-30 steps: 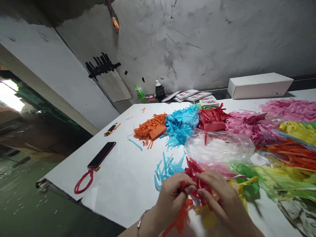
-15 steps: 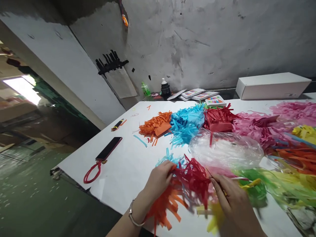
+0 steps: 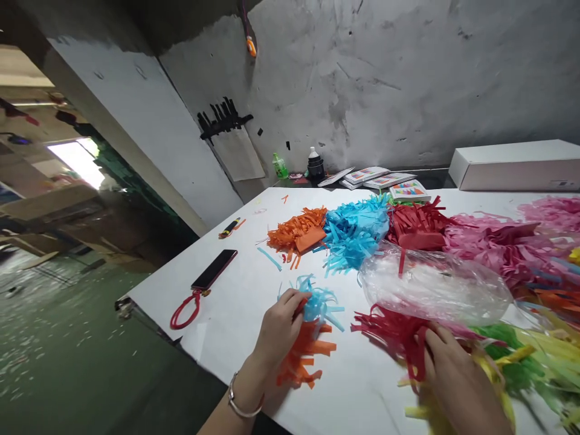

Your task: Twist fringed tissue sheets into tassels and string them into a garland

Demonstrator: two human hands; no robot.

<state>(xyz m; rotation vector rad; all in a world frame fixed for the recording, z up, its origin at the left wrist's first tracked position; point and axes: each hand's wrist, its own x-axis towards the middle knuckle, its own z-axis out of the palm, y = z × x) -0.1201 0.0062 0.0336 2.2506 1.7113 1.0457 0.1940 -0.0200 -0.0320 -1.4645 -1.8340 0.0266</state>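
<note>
My left hand (image 3: 281, 323), with a bracelet at the wrist, is closed in a pinch at the near middle of the table. A small red bit shows at its fingertips, beside a light blue paper tassel (image 3: 316, 302) and above an orange fringed tassel (image 3: 306, 356). To the right, my right hand (image 3: 457, 368) has its fingers closed on a dark red paper tassel (image 3: 394, 332), whose strips spread leftward. Yellow strips (image 3: 435, 405) lie under and beside that hand.
Orange (image 3: 294, 232), blue (image 3: 356, 229), red (image 3: 417, 223) and pink tassel piles lie behind a clear plastic bag (image 3: 435, 284). A phone (image 3: 214, 269) with a red loop is left. Booklets, bottles and a white box (image 3: 516, 166) stand by the wall.
The dark red tassel has moved right, away from my left hand, and is now at my right hand. The light blue tassel shows more fully. The camera view has shifted slightly left.
</note>
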